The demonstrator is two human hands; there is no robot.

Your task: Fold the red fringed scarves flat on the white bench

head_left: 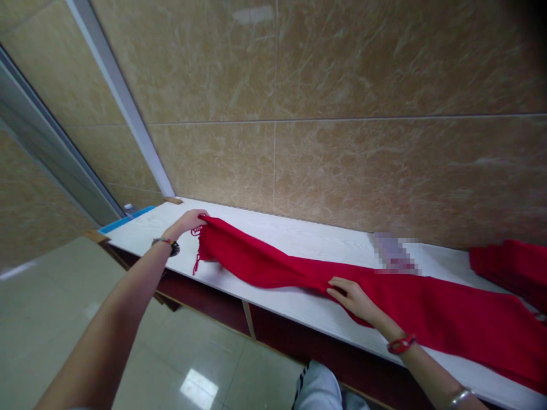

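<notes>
A long red scarf (256, 259) with a fringed left end stretches along the white tabletop and runs toward the right edge of the view. My left hand (192, 219) pinches the upper corner of the fringed end, lifting it a little above the table. Around the scarf's near edge, about midway along, the fingers of my right hand (352, 297) are closed, and the cloth gathers into creases there. Right of that hand the scarf lies mostly flat.
More folded red cloth (513, 267) lies at the right end of the white table (273, 307). A blurred-out flat item (395, 253) rests near the tiled wall (342, 171). Beyond the table's left end are a blue edge (128, 219) and a small bottle-like object (129, 209).
</notes>
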